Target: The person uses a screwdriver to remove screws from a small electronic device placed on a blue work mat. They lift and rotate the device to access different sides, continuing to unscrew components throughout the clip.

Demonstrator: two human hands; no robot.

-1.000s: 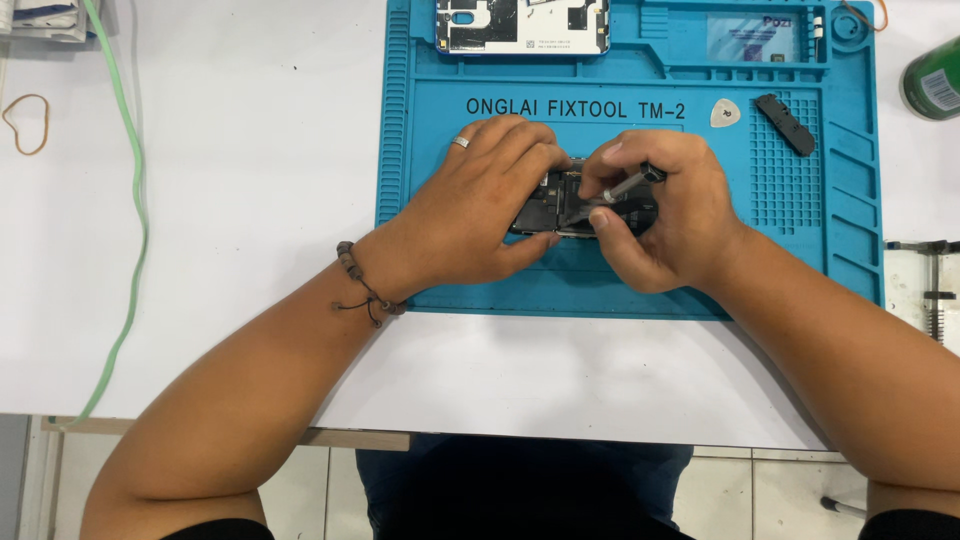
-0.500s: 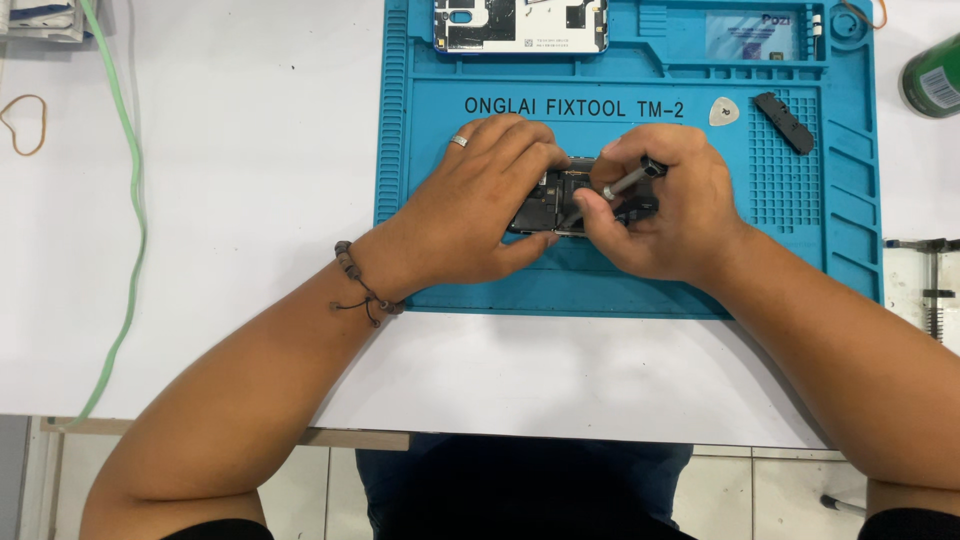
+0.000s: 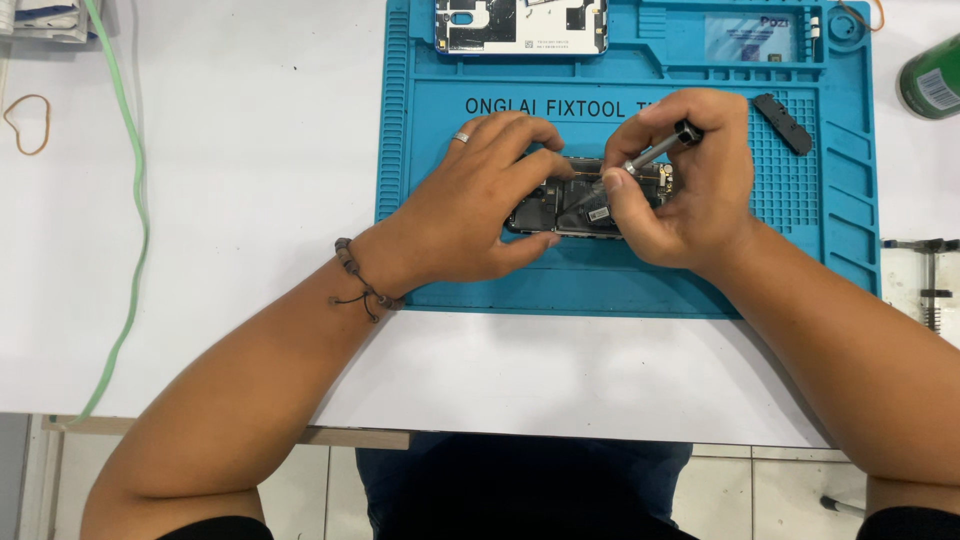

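An opened phone (image 3: 585, 203) with bare circuit parts lies on the blue repair mat (image 3: 450, 270). My left hand (image 3: 470, 205), with a ring and a bead bracelet, clasps the phone's left end and holds it down. My right hand (image 3: 690, 190) grips a small silver screwdriver (image 3: 650, 152) with a black cap. Its tip slants down-left into the phone's middle. Both hands hide much of the phone.
A phone frame (image 3: 520, 25) lies in the mat's top tray. A small black strip (image 3: 782, 123) rests on the mat's right grid. A green can (image 3: 932, 78) stands at the right edge. A green cable (image 3: 135, 200) and a rubber band (image 3: 27, 122) lie at left.
My right hand has shifted slightly and the screwdriver has tilted up, its cap now higher and further right. My left hand stays on the phone.
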